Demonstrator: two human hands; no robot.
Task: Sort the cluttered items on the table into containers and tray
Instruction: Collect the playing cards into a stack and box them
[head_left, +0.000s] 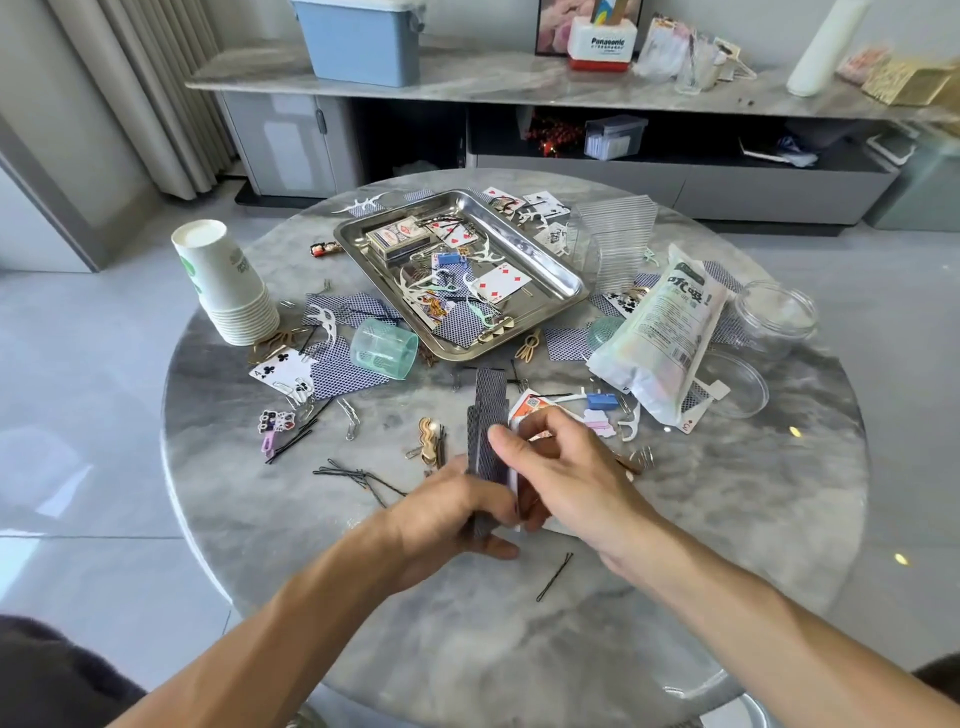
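A stack of blue-backed playing cards (491, 415) stands on edge near the table's front middle. My left hand (447, 514) grips its lower part from the left. My right hand (566, 478) pinches the stack from the right, thumb on top. A steel tray (561, 283) at the table's centre back holds a card box (399, 238), loose cards, floss picks and clips. More cards (343, 374), black hairpins (358, 475) and paper clips lie scattered around my hands.
Stacked paper cups (228, 286) stand at the left. A green plastic cup (384, 349) lies on its side by the tray. A white pouch (665, 338), clear round containers (774, 317) and a clear lid (737, 382) sit at the right. One hairpin (555, 576) lies near the front edge.
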